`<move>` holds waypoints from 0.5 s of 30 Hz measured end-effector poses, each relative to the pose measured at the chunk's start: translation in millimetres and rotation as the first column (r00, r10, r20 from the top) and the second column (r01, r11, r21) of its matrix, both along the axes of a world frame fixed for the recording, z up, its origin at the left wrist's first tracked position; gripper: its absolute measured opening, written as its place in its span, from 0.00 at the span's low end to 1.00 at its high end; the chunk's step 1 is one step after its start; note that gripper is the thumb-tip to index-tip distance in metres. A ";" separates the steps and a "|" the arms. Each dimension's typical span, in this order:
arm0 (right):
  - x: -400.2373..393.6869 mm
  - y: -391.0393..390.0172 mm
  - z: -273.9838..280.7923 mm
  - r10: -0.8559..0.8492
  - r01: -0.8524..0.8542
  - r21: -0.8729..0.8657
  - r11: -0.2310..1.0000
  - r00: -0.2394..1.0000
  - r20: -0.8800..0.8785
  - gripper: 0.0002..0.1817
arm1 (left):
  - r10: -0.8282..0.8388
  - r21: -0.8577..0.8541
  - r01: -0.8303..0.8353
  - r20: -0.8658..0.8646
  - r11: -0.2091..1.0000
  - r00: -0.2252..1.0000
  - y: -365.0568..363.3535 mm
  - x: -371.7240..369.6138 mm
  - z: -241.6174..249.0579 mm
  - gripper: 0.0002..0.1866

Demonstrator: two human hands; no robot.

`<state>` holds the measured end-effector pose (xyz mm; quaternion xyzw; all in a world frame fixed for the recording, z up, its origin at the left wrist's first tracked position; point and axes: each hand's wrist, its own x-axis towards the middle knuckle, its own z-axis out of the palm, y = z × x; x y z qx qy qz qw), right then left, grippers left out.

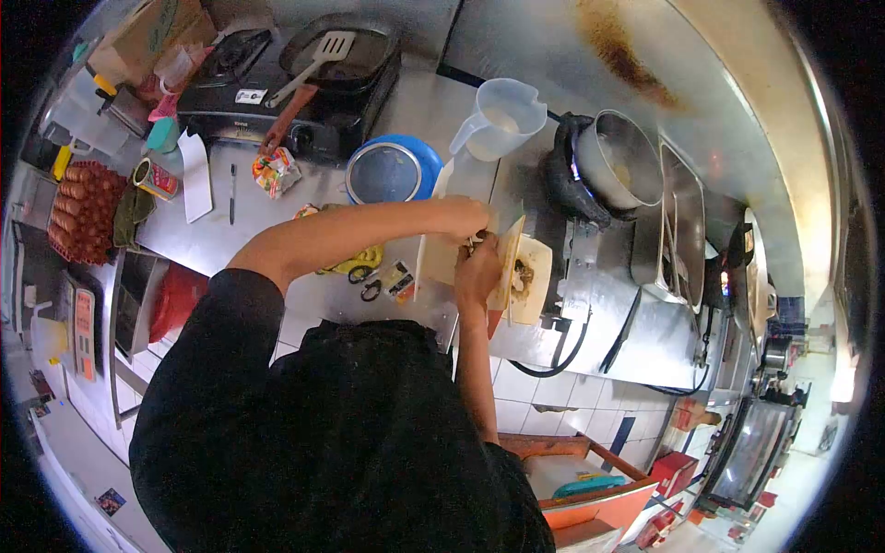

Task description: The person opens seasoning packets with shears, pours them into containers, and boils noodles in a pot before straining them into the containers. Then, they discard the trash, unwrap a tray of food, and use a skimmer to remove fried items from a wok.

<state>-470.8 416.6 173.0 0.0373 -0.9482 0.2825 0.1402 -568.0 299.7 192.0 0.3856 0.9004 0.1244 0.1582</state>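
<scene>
1. Stainless-steel tabletop [207, 241] stretched before the person, with black-handled scissors [370, 284] near its front edge.
2. Right hand [478, 269] and left hand [464, 219] met, fingers bent around a small item [475, 242] too hidden to name; their exact grip could not be told.
3. Just beside the right hand sat a cream container [531, 300] with dark food bits.
4. Beyond the left forearm stood a blue round container [426, 158] and translucent measuring jug [502, 118].
5. Farther off, a slotted spatula [334, 46] lay across a pan [371, 57].

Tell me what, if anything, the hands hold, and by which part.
The left hand and right hand meet around something small, mostly covered; its identity and the held part cannot be told.
</scene>
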 end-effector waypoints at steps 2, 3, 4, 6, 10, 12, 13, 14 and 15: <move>1.9 0.3 2.7 -0.022 0.023 -0.018 1.000 0.997 0.078 0.19 | 0.036 0.007 -0.036 -0.104 0.999 0.994 2.3 -1.1 -14.3 0.14; 1.8 0.2 3.4 -0.045 0.052 -0.038 0.998 0.987 0.155 0.18 | 0.039 0.008 -0.039 -0.104 0.999 0.994 1.2 1.0 -7.9 0.14; 2.0 0.2 4.0 -0.043 0.049 -0.037 0.998 0.987 0.154 0.18 | 0.014 0.004 -0.014 -0.090 1.000 0.996 0.2 3.4 -1.5 0.13; 3.7 1.5 4.3 -0.035 0.037 -0.008 0.999 0.983 0.178 0.15 | -0.010 0.001 0.010 -0.074 1.000 0.997 -0.1 4.8 0.3 0.13; 5.9 3.6 13.2 -0.035 -0.003 0.155 0.988 0.969 0.245 0.11 | -0.031 -0.063 0.020 -0.178 0.998 0.984 0.3 5.9 -6.5 0.12; 8.6 0.5 21.4 -0.093 0.048 0.186 0.981 0.966 0.241 0.08 | -0.019 -0.023 0.014 -0.238 1.000 0.971 -1.7 8.7 -1.7 0.11; 7.1 1.0 14.8 -0.090 0.045 0.186 0.982 0.966 0.241 0.08 | -0.008 -0.018 0.005 -0.207 1.000 0.978 -1.9 9.6 2.1 0.10; 4.9 2.7 4.0 -0.053 0.034 0.161 0.986 0.992 0.118 0.08 | 0.000 -0.014 -0.003 -0.174 1.000 0.985 -2.3 10.5 6.0 0.09; 3.9 3.4 0.4 -0.020 0.021 0.138 0.990 1.000 -0.008 0.09 | 0.001 -0.013 -0.003 -0.175 1.000 0.985 -2.3 8.0 -0.7 0.09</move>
